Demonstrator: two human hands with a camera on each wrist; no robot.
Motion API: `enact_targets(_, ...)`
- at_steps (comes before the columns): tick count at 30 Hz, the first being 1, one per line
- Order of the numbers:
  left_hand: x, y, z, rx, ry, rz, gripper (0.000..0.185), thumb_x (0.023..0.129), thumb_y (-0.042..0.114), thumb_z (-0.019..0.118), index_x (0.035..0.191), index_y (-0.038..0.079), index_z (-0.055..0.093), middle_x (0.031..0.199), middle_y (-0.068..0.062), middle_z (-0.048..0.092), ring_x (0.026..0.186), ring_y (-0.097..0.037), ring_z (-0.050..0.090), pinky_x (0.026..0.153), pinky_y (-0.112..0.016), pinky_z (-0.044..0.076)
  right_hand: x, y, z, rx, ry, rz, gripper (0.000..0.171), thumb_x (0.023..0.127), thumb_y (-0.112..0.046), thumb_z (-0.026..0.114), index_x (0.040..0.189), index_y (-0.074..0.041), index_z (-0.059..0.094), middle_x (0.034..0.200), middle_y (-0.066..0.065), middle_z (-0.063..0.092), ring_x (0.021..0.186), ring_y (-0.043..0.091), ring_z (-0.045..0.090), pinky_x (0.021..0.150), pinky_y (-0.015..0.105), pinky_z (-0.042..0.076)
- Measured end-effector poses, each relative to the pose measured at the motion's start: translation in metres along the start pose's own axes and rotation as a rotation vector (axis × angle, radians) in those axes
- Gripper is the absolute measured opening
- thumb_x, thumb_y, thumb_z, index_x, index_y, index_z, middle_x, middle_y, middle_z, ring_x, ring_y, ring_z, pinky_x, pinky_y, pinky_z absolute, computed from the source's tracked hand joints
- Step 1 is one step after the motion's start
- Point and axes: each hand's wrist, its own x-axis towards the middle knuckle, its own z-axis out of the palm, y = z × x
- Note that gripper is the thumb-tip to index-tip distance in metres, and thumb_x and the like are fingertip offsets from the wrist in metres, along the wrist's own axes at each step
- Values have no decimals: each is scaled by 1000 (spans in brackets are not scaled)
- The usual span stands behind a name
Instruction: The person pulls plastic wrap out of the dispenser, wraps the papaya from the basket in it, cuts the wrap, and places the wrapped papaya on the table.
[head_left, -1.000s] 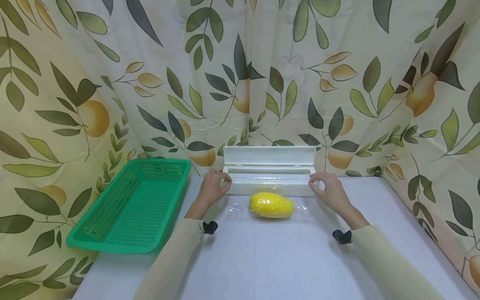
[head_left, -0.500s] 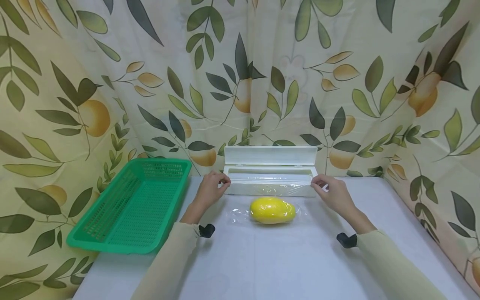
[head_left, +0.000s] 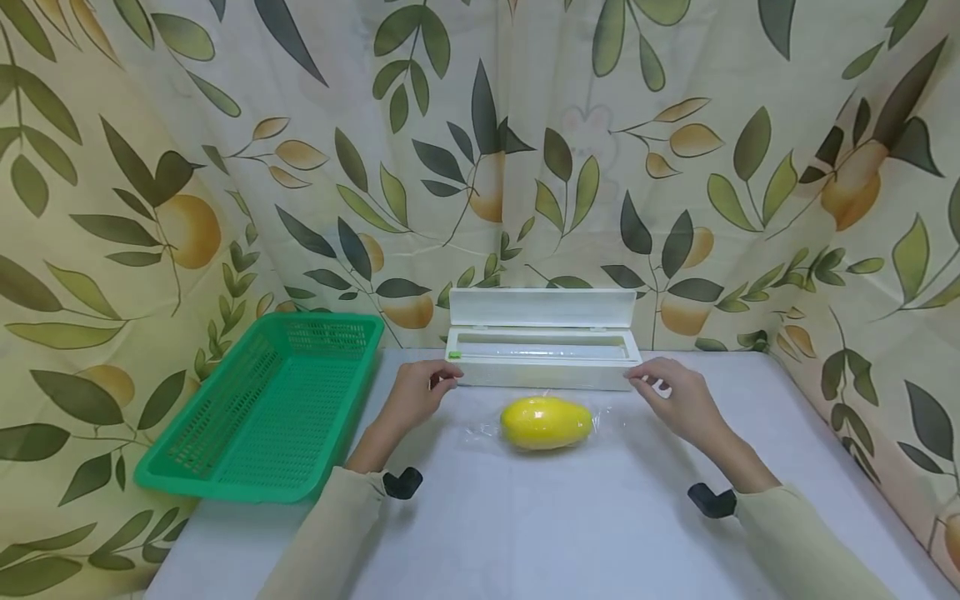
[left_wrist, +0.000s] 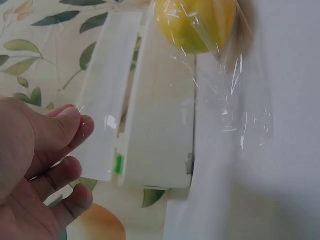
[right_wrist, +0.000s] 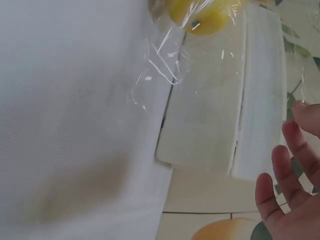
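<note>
A smooth yellow oblong fruit (head_left: 546, 422) lies on the table, with clear plastic wrap (left_wrist: 232, 100) over it and spreading past both ends. Behind it stands a long white cling film box (head_left: 540, 375), its lid (head_left: 542, 308) raised. My left hand (head_left: 420, 390) pinches one corner of the film between thumb and forefinger, near the box's left end. At the right end, my right hand (head_left: 675, 396) pinches the other corner the same way. The film between the hands is see-through, and only glints mark it. A small green slider (head_left: 454, 356) shows at the box's left.
To the left, an open green plastic basket (head_left: 262, 487) stands on the white-covered table (head_left: 517, 533). A leaf-and-fruit patterned curtain (head_left: 337, 100) closes off the back and both sides. Black wrist-worn pieces (head_left: 402, 483) sit at both cuffs.
Both hands have come nearer to me and spread slightly apart, still pinching the film. The fruit has shifted a little toward me. The box's green slider, covered earlier, now shows.
</note>
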Motion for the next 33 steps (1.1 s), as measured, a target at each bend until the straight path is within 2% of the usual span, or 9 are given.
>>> enact_targets(6,-17,11,-4,-62,-10,-61,12,91,0,75,99,7,80,91,-2,77,72,-11,58,64,-23,51,-13,-9,-4,36,-14,27,14,92,-4,75,104,-11,76,83,-3,68,75,14,53,62,27,49)
enact_targets(10,-30,15,-2,-123,-30,-99,12,91,-3,74,97,7,79,85,-5,74,64,-11,60,56,-22,49,-24,-12,-8,77,-54,58,14,94,-6,73,106,-12,75,75,-10,67,72,9,57,60,24,48)
enact_targets(13,-39,15,1,-193,-48,-131,12,91,-5,73,97,4,78,80,-7,72,60,-13,63,52,-24,50,-32,-13,-9,101,-67,61,12,94,-7,72,105,-12,75,77,-12,71,74,6,59,61,25,48)
enact_targets(17,-48,15,4,-304,-78,-188,12,91,-6,72,97,3,78,87,-16,74,67,-14,69,64,-34,60,-39,-13,-10,126,-71,78,10,94,-9,73,103,-12,77,89,-8,75,76,4,60,62,26,50)
enact_targets(21,-52,17,6,-411,-101,-258,12,91,-5,73,100,1,78,95,-19,75,74,-16,72,75,-40,62,-43,-15,-13,135,-97,141,12,95,-17,75,105,-13,78,93,-4,76,77,6,60,62,26,49)
enact_targets(24,-55,17,9,-442,-77,-268,9,93,0,72,100,1,78,93,-18,75,74,-17,73,75,-35,62,-44,-17,-14,138,-107,176,13,95,-23,76,104,-14,79,94,-4,76,79,7,60,64,26,50)
enact_targets(28,-56,18,15,-482,9,-273,10,96,5,71,103,0,76,89,-23,74,70,-20,74,69,-29,61,-45,-19,-12,140,-81,187,9,93,-20,77,99,-14,79,90,-5,75,79,7,62,66,24,52)
enact_targets(33,-56,19,22,-513,116,-304,15,90,0,76,105,2,74,88,-23,74,66,-22,73,65,-31,61,-47,-20,-8,138,-25,184,3,91,-17,79,93,-15,78,85,-6,74,76,4,62,65,21,53)
